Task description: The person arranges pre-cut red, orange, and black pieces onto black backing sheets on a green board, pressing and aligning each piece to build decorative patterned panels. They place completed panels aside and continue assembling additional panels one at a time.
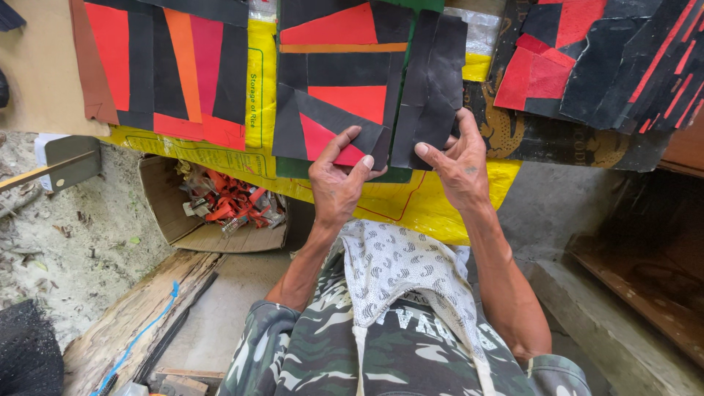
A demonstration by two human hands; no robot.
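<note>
Joining Black Sheet to Patchwork Panel

Lying flat on the yellow-covered bench (433,205): red-and-black patchwork panel (334,81). Left hand (339,180) pinches its lower corner, steadying it. Right hand (456,165), fingers closed, presses the black sheet (433,81) alongside, edges aligned.

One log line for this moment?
left hand: on red-black patchwork panel | right hand: holding black sheet | surface: yellow sack

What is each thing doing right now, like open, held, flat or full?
Left hand: pinching the red and black patchwork sheet.
Right hand: holding the plain black sheet, fingers spread.
Patchwork sheet: lying flat.
Black sheet: creased, overlapping the patchwork.
Brown cardboard box: open, holding orange scraps.
</note>
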